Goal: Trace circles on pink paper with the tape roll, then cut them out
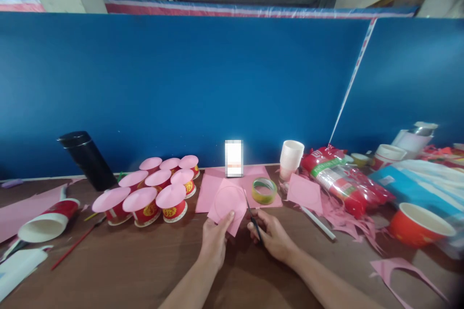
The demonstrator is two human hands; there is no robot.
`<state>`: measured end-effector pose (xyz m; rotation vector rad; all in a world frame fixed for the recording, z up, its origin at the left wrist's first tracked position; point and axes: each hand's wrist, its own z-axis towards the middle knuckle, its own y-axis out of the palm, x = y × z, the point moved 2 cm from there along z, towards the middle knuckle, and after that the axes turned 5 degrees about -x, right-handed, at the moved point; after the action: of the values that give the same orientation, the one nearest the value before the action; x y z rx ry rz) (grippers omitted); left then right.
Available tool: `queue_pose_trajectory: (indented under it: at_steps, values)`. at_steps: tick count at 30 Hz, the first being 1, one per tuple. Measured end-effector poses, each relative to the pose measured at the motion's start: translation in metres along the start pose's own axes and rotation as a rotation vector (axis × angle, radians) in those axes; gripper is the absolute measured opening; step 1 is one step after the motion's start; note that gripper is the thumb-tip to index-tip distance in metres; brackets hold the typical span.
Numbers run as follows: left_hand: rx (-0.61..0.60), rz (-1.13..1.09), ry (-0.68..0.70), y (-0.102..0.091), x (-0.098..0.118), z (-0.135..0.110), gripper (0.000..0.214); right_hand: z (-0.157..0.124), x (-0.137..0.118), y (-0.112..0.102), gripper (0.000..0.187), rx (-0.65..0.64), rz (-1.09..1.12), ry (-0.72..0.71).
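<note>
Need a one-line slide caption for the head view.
Left hand holding pink paper marked with a circle, right hand holding scissors, red cups with pink tops at left.

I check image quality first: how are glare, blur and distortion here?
Head view: glare shines on the red bag; the orange cup at right looks soft; the black bottle leans, perhaps from lens distortion; a pixelated patch covers one spot; the circle on the pink paper in the left hand is faint.
</note>
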<state>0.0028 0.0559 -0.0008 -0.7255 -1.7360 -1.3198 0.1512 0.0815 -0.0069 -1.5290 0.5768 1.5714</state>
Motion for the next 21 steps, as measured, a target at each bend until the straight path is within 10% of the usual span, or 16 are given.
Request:
queue_pose_trajectory:
  at_steps: [21]
  values:
    - [0.025, -0.049, -0.01, -0.0004, 0.001, -0.0002, 0.052, -0.0002, -0.0044, -0.0002, 0.024, 0.006, -0.004, 0.006]
